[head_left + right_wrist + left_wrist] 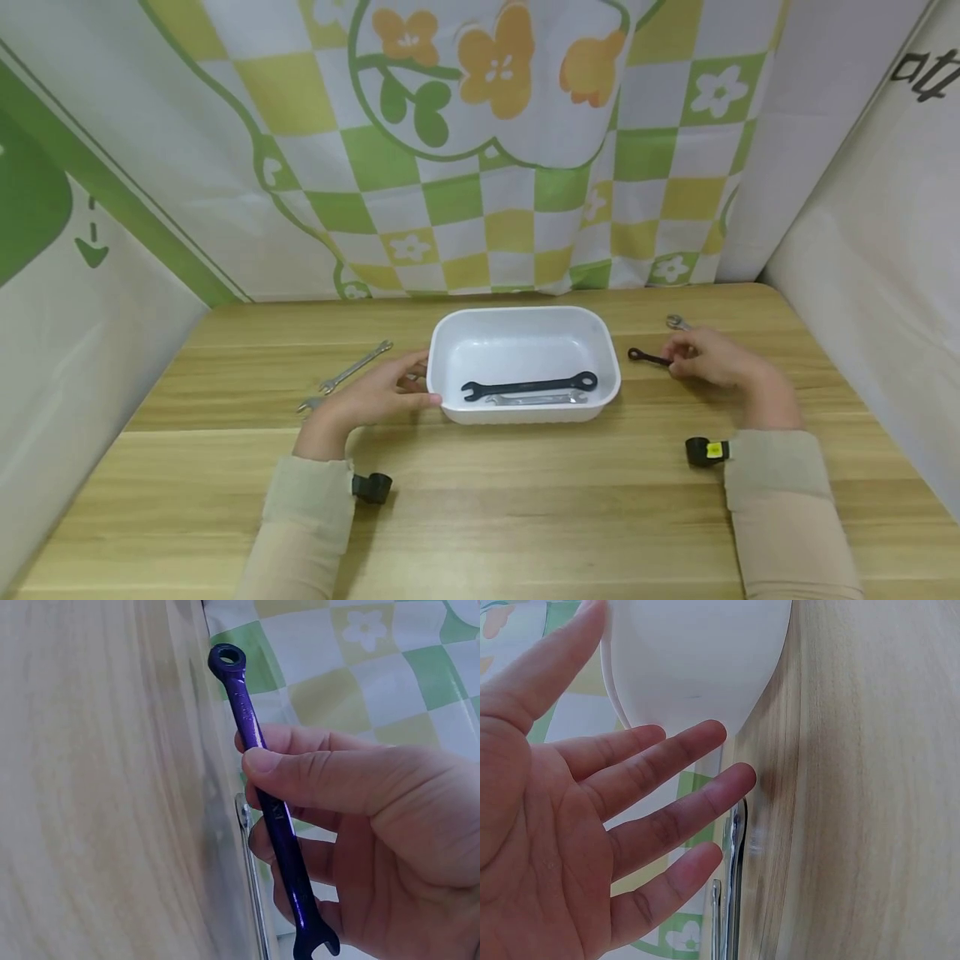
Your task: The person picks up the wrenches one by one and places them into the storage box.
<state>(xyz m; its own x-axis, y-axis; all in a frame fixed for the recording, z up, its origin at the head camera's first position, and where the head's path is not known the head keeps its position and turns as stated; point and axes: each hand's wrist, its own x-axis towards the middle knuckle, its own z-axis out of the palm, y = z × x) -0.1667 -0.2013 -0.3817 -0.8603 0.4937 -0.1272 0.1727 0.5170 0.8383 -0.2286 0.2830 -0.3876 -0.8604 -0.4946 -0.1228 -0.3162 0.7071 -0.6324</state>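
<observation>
A white plastic bin (521, 414) stands on the table, holding a black combination wrench (528, 386) and a silver wrench (536, 400). At its left end is my left hand (378, 396), thumb at the near corner of the rim. The left wrist view has this hand's fingers (697, 742) spread and fairly straight beside the bin wall (697, 667). To the right of the bin, my right hand (708, 357) pinches a dark, purple-sheened combination wrench (255, 739) between thumb and fingers. Its ring end points toward the bin in the head view, and its open end hangs low in the right wrist view.
Left of the bin lies a silver wrench (356, 367); another silver wrench (309, 404) is partly hidden by my left hand. Behind my right hand, a silver wrench (677, 322) rests on the wooden table (540, 508). A checked curtain (480, 200) hangs along the back edge.
</observation>
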